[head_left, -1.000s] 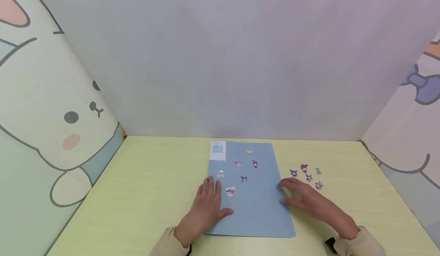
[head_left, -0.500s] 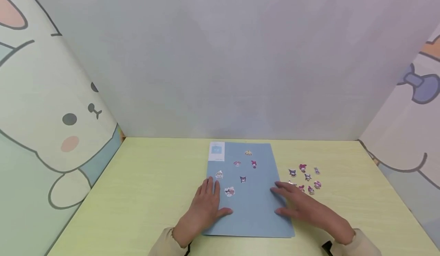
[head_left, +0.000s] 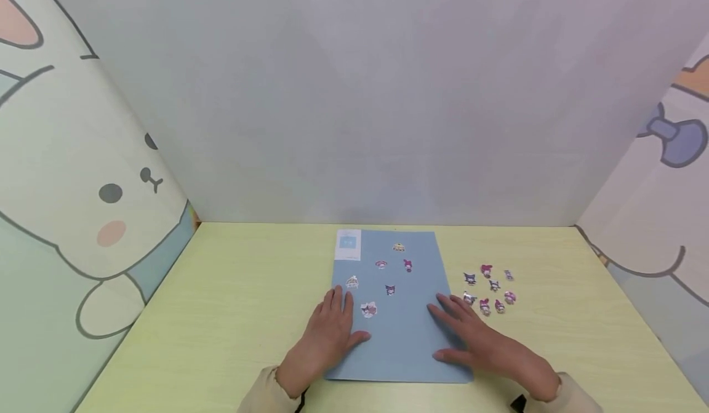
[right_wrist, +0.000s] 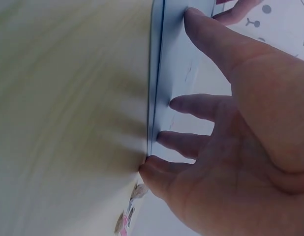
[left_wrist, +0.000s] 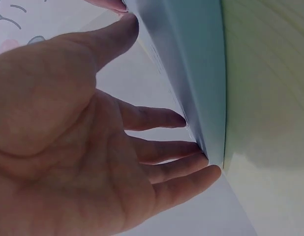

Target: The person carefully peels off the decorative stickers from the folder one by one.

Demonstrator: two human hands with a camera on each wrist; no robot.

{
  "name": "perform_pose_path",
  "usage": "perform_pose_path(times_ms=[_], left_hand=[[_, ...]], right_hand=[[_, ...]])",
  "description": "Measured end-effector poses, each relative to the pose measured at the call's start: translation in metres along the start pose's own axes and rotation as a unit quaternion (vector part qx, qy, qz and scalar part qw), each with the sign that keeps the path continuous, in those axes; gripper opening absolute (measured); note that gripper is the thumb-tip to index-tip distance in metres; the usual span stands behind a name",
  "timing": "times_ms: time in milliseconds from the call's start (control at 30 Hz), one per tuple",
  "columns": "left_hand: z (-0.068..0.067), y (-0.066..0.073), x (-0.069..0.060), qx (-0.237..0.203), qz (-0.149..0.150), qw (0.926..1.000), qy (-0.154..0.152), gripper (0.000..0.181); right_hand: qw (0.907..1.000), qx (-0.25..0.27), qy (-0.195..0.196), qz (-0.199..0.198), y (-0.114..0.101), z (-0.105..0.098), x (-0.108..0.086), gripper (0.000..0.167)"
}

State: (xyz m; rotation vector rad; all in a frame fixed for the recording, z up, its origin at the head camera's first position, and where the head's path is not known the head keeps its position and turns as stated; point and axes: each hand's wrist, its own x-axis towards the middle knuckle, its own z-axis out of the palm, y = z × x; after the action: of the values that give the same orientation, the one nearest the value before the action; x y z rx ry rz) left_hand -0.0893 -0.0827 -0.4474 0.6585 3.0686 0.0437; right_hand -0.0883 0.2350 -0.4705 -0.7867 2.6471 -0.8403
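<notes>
A blue folder point(head_left: 404, 339) with a white label point(head_left: 341, 254) at its top left corner lies on the table. Several small cartoon stickers are spread over its upper half, among them a dark one point(head_left: 390, 290) and a pale one point(head_left: 368, 309). My left hand point(head_left: 327, 333) rests on the folder's left edge, fingers extended; the left wrist view shows its fingertips touching the edge. Along the right edge lies my right hand point(head_left: 479, 342), fingers spread, thumb and fingertips on the folder in the right wrist view. Neither hand grips anything.
Several loose cartoon stickers point(head_left: 485, 306) lie on the pale yellow table point(head_left: 249, 290), right of the folder beside my right hand. A grey wall point(head_left: 388, 93) rises behind the table, and panels with cartoon animals point(head_left: 111, 234) stand at both sides.
My right hand has moved left and slightly down onto the folder, its fingers spreading more. Loose stickers it covered are now visible. My left hand stays on the left edge.
</notes>
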Motion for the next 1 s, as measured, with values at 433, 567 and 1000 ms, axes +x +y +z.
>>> perform_pose_path(times_ms=[433, 567, 1000], left_hand=[[-0.002, -0.006, 0.011, 0.001, 0.032, 0.9953, 0.092, 0.05], [-0.001, -0.009, 0.016, -0.007, 0.033, 0.9937, 0.107, 0.045], [0.005, -0.019, 0.034, -0.033, 0.036, 0.9879, 0.147, 0.04]], right_hand=[[0.9993, -0.02, 0.023, -0.019, 0.0, 0.003, -0.001, 0.087], [0.9992, -0.026, 0.027, -0.015, -0.001, 0.005, 0.0, 0.09], [0.9988, -0.045, 0.018, -0.008, -0.006, 0.007, 0.001, 0.09]])
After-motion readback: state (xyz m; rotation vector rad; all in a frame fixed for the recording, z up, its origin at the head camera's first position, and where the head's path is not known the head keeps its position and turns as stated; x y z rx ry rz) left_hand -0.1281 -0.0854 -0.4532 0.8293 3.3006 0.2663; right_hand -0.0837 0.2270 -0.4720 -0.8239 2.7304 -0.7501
